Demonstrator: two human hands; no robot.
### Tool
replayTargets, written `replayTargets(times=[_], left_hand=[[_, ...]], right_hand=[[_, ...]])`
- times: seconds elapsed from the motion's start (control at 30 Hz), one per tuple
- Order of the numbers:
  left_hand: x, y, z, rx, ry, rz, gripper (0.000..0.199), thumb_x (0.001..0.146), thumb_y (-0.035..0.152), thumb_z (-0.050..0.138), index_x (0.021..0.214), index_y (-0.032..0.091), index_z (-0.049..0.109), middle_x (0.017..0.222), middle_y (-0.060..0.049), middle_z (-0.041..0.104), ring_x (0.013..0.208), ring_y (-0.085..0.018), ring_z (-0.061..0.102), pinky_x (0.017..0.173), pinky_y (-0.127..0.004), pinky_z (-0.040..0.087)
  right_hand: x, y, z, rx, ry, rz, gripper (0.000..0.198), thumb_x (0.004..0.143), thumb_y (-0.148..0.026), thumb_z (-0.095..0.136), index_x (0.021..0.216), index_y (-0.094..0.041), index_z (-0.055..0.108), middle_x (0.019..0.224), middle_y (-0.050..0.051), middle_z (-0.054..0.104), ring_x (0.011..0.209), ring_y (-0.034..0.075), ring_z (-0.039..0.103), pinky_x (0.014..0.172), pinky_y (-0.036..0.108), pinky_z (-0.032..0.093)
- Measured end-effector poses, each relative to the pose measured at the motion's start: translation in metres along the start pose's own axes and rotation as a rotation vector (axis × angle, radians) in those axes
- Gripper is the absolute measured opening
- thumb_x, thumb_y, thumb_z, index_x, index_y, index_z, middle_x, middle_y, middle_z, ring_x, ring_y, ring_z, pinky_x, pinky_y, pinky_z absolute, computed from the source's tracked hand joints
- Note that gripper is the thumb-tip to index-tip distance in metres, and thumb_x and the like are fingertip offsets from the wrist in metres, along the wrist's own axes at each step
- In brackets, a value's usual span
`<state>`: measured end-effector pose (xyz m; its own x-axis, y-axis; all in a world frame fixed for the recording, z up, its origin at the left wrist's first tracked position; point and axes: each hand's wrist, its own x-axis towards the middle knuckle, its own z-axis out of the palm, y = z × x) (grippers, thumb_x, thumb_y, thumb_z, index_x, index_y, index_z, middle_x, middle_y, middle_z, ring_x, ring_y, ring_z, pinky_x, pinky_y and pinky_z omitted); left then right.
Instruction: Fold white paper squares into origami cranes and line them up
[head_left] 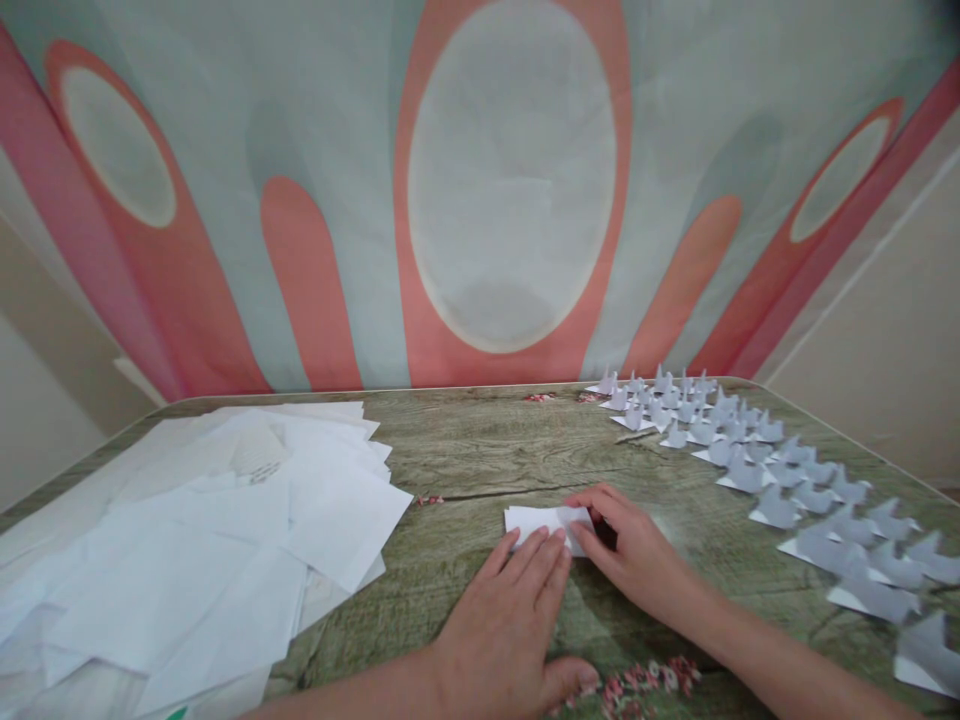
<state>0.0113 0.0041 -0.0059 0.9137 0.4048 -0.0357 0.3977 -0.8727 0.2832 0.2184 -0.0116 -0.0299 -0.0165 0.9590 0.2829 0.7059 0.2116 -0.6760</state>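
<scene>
A small folded sheet of white paper [534,519] lies on the wood-patterned table in front of me. My left hand [510,610] rests flat with its fingers stretched out, their tips on the paper's near edge and the thumb spread to the right. At the paper's right end, my right hand [626,540] pinches it between thumb and fingers. Part of the fold is covered by my fingers.
To the left spreads a large loose pile of white paper sheets [180,560]. Along the right side stand rows of several folded paper figures [776,507]. A backdrop [322,300] with coral and grey-green shapes hangs behind the table [465,450].
</scene>
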Motion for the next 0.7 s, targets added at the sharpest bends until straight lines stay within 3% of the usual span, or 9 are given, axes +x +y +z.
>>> replayTargets(times=[0.3, 0.7], left_hand=[[0.0005, 0.0005, -0.0082, -0.026, 0.003, 0.018, 0.073, 0.086, 0.06, 0.027, 0.14, 0.013, 0.019, 0.146, -0.011, 0.02, 0.135, -0.027, 0.012, 0.111, -0.045, 0.009], [0.0006, 0.0002, -0.0096, -0.069, -0.009, 0.018, 0.075, 0.085, 0.062, 0.029, 0.141, 0.015, 0.016, 0.147, -0.011, 0.018, 0.136, -0.026, 0.011, 0.111, -0.045, 0.008]], right_hand=[[-0.003, 0.0021, 0.0034, -0.005, 0.017, -0.049, 0.02, 0.078, -0.014, 0.048, 0.094, -0.02, 0.059, 0.098, 0.007, 0.052, 0.094, 0.02, 0.052, 0.083, 0.035, 0.044], [-0.0029, 0.0026, 0.0032, 0.002, 0.033, -0.062, 0.023, 0.077, -0.012, 0.047, 0.094, -0.019, 0.061, 0.099, 0.008, 0.053, 0.096, 0.021, 0.051, 0.085, 0.038, 0.043]])
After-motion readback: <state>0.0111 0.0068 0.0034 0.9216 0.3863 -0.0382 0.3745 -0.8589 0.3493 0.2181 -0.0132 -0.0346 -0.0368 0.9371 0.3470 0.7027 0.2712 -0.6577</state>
